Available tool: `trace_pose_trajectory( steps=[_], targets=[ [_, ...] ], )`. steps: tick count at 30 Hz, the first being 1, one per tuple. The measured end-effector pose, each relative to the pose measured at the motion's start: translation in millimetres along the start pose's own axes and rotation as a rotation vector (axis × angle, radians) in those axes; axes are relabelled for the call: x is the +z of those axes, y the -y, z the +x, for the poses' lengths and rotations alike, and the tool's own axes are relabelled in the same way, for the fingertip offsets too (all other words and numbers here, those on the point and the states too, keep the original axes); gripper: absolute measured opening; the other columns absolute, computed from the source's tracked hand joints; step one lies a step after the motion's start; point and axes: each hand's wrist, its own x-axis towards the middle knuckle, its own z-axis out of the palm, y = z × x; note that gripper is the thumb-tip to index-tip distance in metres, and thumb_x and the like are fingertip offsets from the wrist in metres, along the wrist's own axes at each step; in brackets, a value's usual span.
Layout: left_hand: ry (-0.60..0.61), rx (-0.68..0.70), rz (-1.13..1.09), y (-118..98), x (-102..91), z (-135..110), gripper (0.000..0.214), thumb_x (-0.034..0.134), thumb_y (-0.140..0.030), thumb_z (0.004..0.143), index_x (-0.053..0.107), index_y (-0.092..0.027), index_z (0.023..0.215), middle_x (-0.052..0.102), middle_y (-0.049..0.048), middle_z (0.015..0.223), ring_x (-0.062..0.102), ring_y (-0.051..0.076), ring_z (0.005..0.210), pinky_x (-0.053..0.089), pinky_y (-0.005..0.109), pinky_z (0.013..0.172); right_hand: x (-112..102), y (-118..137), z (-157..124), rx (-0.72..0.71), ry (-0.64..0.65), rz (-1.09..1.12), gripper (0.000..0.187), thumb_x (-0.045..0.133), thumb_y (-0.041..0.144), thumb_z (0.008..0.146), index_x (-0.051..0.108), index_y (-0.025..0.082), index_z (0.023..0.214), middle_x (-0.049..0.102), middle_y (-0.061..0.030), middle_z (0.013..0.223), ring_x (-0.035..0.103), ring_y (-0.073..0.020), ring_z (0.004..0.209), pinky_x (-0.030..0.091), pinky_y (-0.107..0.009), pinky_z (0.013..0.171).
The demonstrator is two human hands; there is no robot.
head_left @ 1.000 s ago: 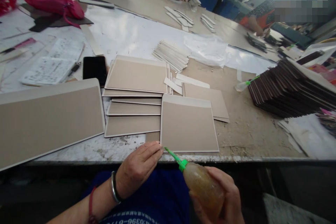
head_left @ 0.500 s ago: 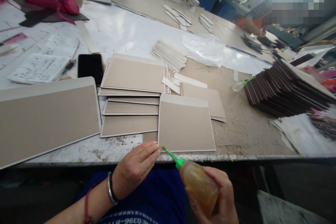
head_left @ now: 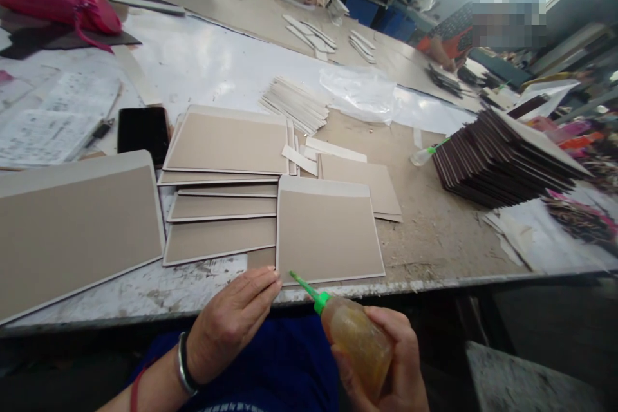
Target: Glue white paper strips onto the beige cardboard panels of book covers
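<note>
- Two glue bottles are in view: one amber glue bottle (head_left: 356, 342) in the right hand (head_left: 386, 367), and a second bottle (head_left: 425, 154) lying on the table (head_left: 434, 238) near the dark stack of covers (head_left: 502, 154).
- One grey board (head_left: 328, 232) lies alone at the table's near edge. To its left is a staggered pile of boards (head_left: 224, 141), at least four (their edges overlap, so the count is unsure), and one long board (head_left: 77, 232) lies further left.
- There is one black phone (head_left: 142, 129) and one heap of pale strips (head_left: 297, 103).
- The held bottle sits below the table edge, above the person's lap. Its long axis runs from lower right to upper left, and its green nozzle (head_left: 304, 285) points up and left at the near edge of the lone board.
- The right hand is wrapped around the bottle's body, fingers closed on it.
- The left hand (head_left: 232, 322) holds nothing. Its fingers are stretched out together, and the fingertips (head_left: 273, 278) are at the board's near left corner.
</note>
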Motion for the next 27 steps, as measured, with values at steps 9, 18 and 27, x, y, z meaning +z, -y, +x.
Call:
trace_pose_trajectory(
  steps=[9, 18, 27],
  targets=[
    [0.011, 0.007, 0.009, 0, -0.7, 1, 0.027, 0.046, -0.005, 0.082, 0.060, -0.013, 0.104, 0.065, 0.0102, 0.102, 0.058, 0.018, 0.102, 0.050, 0.032, 0.089, -1, -4, 0, 0.059, -0.010, 0.005, 0.035, 0.061, 0.036, 0.076, 0.045, 0.021, 0.104, 0.048, -0.0060, 0.094, 0.052, -0.0190, 0.083, 0.046, -0.031, 0.071],
    [0.025, 0.020, 0.014, 0, -0.1, -1, 0.027, 0.046, -0.005, 0.082, 0.059, -0.013, 0.105, 0.064, 0.0104, 0.104, 0.056, 0.019, 0.104, 0.050, 0.033, 0.089, 0, -5, -1, 0.056, -0.009, 0.019, 0.034, 0.059, 0.034, 0.077, 0.044, 0.021, 0.105, 0.047, -0.0061, 0.095, 0.051, -0.0184, 0.084, 0.046, -0.030, 0.071],
    [0.039, 0.019, -0.003, 0, -0.9, -2, 0.029, 0.047, -0.006, 0.082, 0.058, -0.013, 0.109, 0.063, 0.0104, 0.107, 0.056, 0.019, 0.106, 0.048, 0.032, 0.093, -25, -25, 2, 0.107, -0.068, -0.108, 0.036, 0.061, 0.038, 0.076, 0.046, 0.021, 0.103, 0.049, -0.0061, 0.094, 0.052, -0.0195, 0.082, 0.046, -0.033, 0.070]
  ],
)
